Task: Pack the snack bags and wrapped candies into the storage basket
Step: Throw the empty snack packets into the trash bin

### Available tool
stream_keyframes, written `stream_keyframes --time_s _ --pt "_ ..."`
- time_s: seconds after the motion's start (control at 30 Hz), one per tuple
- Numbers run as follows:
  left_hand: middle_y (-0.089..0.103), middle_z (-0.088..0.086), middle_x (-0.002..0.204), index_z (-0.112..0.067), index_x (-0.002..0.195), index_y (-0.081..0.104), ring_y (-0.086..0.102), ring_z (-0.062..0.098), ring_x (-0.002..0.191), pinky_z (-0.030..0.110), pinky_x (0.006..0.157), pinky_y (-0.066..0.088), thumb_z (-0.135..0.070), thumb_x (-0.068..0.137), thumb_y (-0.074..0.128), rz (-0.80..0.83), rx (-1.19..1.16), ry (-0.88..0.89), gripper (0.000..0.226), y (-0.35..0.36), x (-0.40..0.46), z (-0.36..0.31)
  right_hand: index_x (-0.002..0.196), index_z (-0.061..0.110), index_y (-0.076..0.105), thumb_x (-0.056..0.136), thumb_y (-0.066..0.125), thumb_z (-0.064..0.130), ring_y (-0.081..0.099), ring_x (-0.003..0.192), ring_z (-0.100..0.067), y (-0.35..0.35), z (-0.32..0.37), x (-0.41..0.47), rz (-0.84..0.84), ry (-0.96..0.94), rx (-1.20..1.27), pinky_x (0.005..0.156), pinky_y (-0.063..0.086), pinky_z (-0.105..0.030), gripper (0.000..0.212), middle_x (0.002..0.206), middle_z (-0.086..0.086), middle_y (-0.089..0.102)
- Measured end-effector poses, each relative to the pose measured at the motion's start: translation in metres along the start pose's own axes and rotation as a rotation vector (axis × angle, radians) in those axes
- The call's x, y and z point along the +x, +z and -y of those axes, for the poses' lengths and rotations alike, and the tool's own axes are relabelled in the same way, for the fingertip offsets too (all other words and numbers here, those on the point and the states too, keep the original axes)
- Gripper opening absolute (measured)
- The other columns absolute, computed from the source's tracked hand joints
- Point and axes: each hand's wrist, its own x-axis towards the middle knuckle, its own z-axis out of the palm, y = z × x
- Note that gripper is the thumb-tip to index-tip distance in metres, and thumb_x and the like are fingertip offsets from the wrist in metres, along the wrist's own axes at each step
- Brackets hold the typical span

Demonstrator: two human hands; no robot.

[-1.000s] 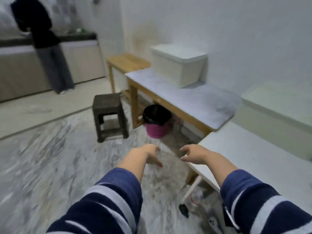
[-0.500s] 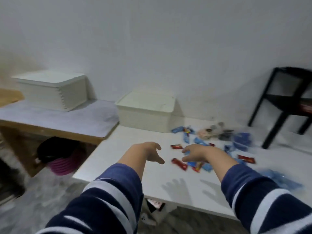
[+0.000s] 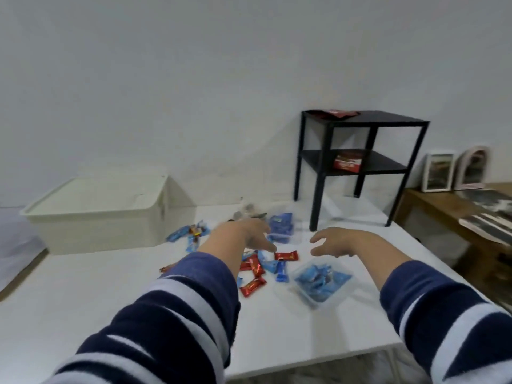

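Red and blue wrapped candies (image 3: 256,268) lie scattered on the white table (image 3: 110,295). A clear bag of blue candies (image 3: 321,281) sits to their right, and a blue snack bag (image 3: 281,227) lies farther back. The cream storage basket (image 3: 102,214) stands at the table's back left with a flat lid on it. My left hand (image 3: 246,235) hovers over the candies, fingers loosely spread, holding nothing. My right hand (image 3: 335,242) hovers above the clear bag, fingers relaxed and empty.
A black two-shelf side table (image 3: 360,162) stands on the white table's back right, with a red box (image 3: 347,162) on its lower shelf. A wooden bench (image 3: 454,212) with picture frames is at the far right. The table's front edge is near my sleeves.
My view has swung right from the floor and benches to the white table. Both hands now hover over the candies, still holding nothing.
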Motion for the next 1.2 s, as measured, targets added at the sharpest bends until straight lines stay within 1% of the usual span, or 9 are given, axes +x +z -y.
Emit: stream_keyframes --time_s 0.07,0.17,0.37,0.43,0.5,0.7,0.87,1.07,1.2 --pt "0.039 0.001 0.15 -0.023 0.144 0.039 0.041 0.025 0.134 0.041 0.112 0.033 -0.052 0.087 0.058 -0.014 0.04 0.047 0.066 -0.018 0.028 -0.024 0.145 0.028 0.039 0.096 0.05 0.04 0.054 0.103 -0.02 -0.018 -0.026 0.007 -0.035 0.033 0.026 0.063 0.037 -0.019 0.052 0.148 0.002 0.037" --pt "0.042 0.002 0.146 -0.022 0.142 0.04 0.044 0.025 0.131 0.038 0.108 0.038 -0.046 0.086 0.063 -0.041 -0.039 0.114 0.065 -0.053 0.069 -0.059 0.145 0.028 0.039 0.096 0.05 0.04 0.054 0.119 -0.024 -0.049 -0.061 0.021 -0.088 0.095 0.061 0.082 0.038 -0.025 0.052 0.149 0.002 0.036" --pt "0.051 0.0 0.138 -0.022 0.136 0.049 0.049 0.021 0.126 0.036 0.109 0.039 -0.045 0.085 0.064 -0.248 -0.056 0.34 0.058 -0.137 0.143 -0.138 0.146 0.026 0.038 0.097 0.05 0.038 0.042 0.133 -0.024 -0.106 -0.113 0.048 -0.183 0.175 0.111 0.089 0.038 -0.025 0.051 0.153 0.001 0.033" --pt "0.054 0.001 0.135 -0.02 0.135 0.051 0.051 0.02 0.123 0.035 0.107 0.04 -0.038 0.089 0.062 -0.333 -0.079 0.415 0.05 -0.162 0.159 -0.163 0.144 0.027 0.041 0.096 0.052 0.039 0.035 0.139 -0.023 -0.123 -0.13 0.065 -0.244 0.176 0.114 0.107 0.035 -0.03 0.051 0.155 0.002 0.031" --pt "0.057 0.0 0.132 -0.021 0.132 0.053 0.052 0.018 0.122 0.03 0.104 0.042 -0.032 0.091 0.06 -0.408 -0.133 0.49 0.043 -0.181 0.175 -0.182 0.141 0.028 0.045 0.095 0.054 0.038 0.033 0.14 -0.022 -0.135 -0.145 0.084 -0.284 0.169 0.147 0.115 0.029 -0.036 0.048 0.154 0.002 0.033" --pt "0.051 -0.002 0.14 -0.026 0.126 0.059 0.045 0.019 0.13 0.032 0.106 0.035 -0.025 0.093 0.055 -0.605 -0.13 0.508 0.034 -0.217 0.23 -0.217 0.144 0.027 0.041 0.096 0.051 0.038 0.041 0.135 -0.023 -0.163 -0.175 0.146 -0.378 0.106 0.193 0.112 0.033 -0.035 0.05 0.149 -0.001 0.042" --pt "0.051 -0.001 0.14 -0.024 0.123 0.064 0.046 0.02 0.128 0.025 0.098 0.034 -0.022 0.096 0.052 -0.676 -0.106 0.435 0.03 -0.228 0.284 -0.234 0.138 0.028 0.044 0.094 0.048 0.047 0.057 0.113 -0.027 -0.194 -0.191 0.211 -0.542 0.018 0.192 0.1 0.047 -0.04 0.048 0.13 -0.007 0.053" --pt "0.049 -0.006 0.143 -0.035 0.13 0.056 0.042 0.018 0.132 0.03 0.106 0.033 -0.04 0.098 0.042 -0.612 0.013 0.261 0.035 -0.241 0.34 -0.242 0.143 0.036 0.033 0.088 0.049 0.058 0.038 0.129 -0.034 -0.222 -0.188 0.277 -0.622 -0.06 0.165 0.105 0.038 -0.048 0.061 0.147 -0.006 0.035" --pt "0.05 -0.007 0.142 -0.037 0.134 0.05 0.043 0.017 0.132 0.032 0.106 0.036 -0.059 0.094 0.035 -0.566 0.091 0.178 0.048 -0.232 0.349 -0.238 0.148 0.043 0.02 0.088 0.037 0.068 0.022 0.139 -0.04 -0.223 -0.173 0.307 -0.539 -0.07 0.007 0.106 0.031 -0.055 0.067 0.156 -0.008 0.022"
